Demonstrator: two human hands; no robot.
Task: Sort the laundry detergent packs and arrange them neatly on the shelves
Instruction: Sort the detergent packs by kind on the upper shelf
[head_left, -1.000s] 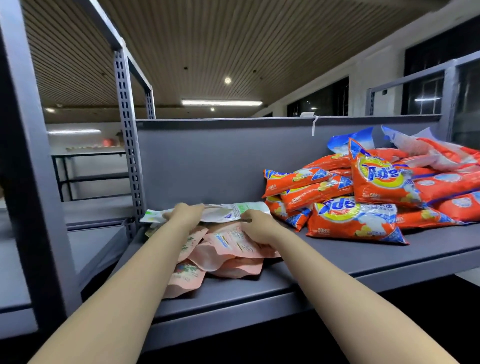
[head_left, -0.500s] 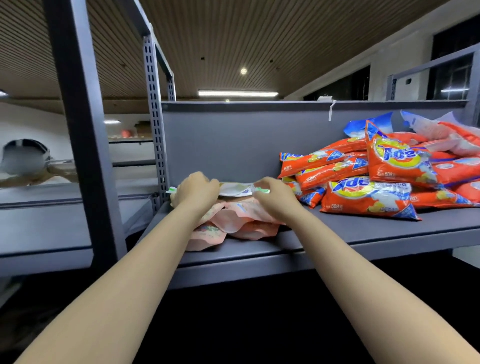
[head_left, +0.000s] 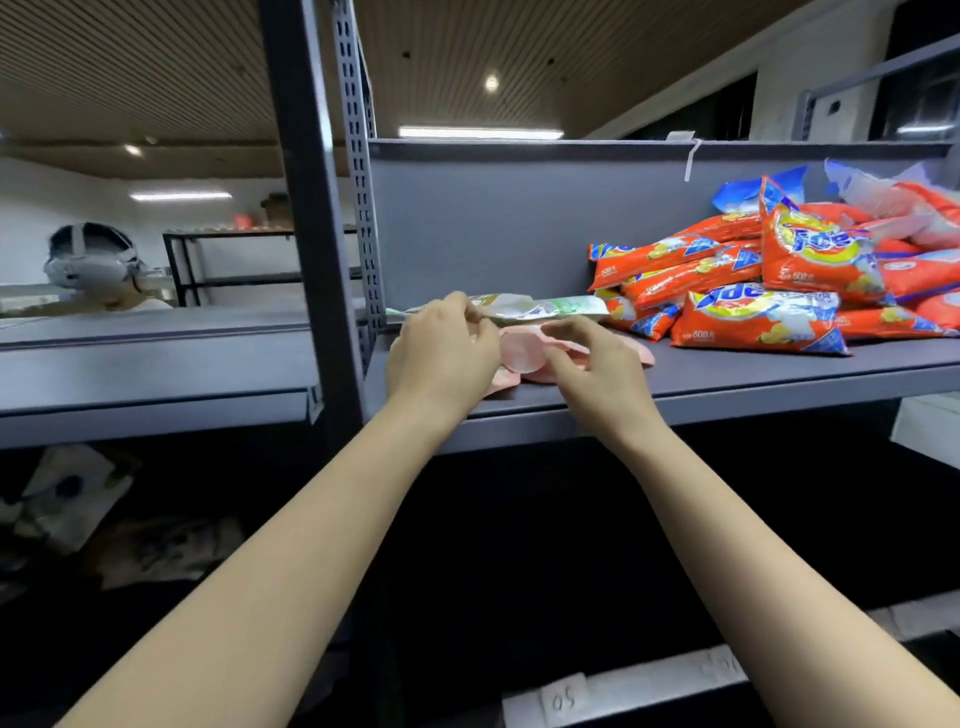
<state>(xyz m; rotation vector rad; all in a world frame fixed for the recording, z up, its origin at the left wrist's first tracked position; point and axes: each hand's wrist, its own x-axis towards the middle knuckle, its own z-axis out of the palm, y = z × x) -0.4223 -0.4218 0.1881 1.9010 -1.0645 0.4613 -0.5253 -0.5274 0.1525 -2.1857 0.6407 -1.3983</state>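
Note:
On the grey shelf (head_left: 753, 384) lie flat pink pouches (head_left: 522, 353) with a white-and-green pouch (head_left: 550, 306) on top of them. My left hand (head_left: 444, 356) pinches the left end of the white-and-green pouch between thumb and fingers. My right hand (head_left: 592, 364) curls its fingers round the edge of the top pink pouch. To the right lies a heap of orange detergent packs (head_left: 769, 322), with a blue-and-white pack (head_left: 753, 192) behind them.
A grey upright post (head_left: 317, 218) stands just left of my hands, beside a perforated rail (head_left: 361, 171). A neighbouring shelf (head_left: 156, 364) extends left. A person wearing a headset (head_left: 91, 262) is beyond it. The lower level is dark, with bags (head_left: 72, 499) at left.
The view has dropped and pulled back from the shelf. My left hand lifted the white-and-green pouch's end slightly; my right hand shifted onto the pink pouch's edge.

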